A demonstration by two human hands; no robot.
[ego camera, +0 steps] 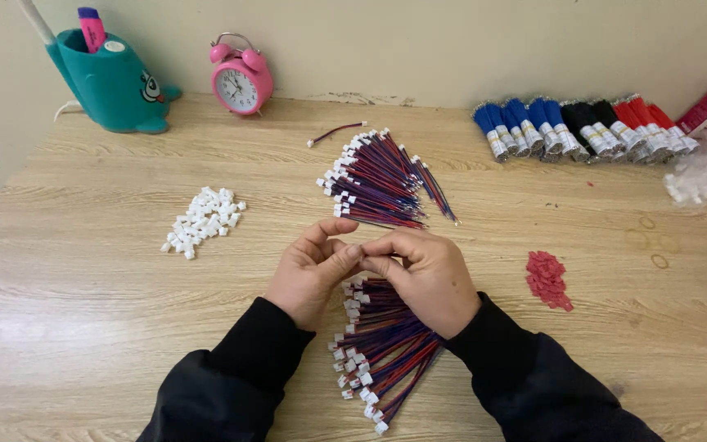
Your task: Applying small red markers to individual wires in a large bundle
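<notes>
Two bare hands in black sleeves meet over a pale wooden table [83, 286]: the left hand [311, 270] and right hand [425, 277] press thumbs and fingertips together at one spot, and whether they pinch anything there cannot be told. Just beneath them lies a fanned bundle of red-and-blue wires with white plastic plugs [382, 348], with a second such bundle [378, 180] farther back. A heap of loose white plastic connector housings [202, 219] lies to the left, a small pile of red pieces [548, 278] to the right.
</notes>
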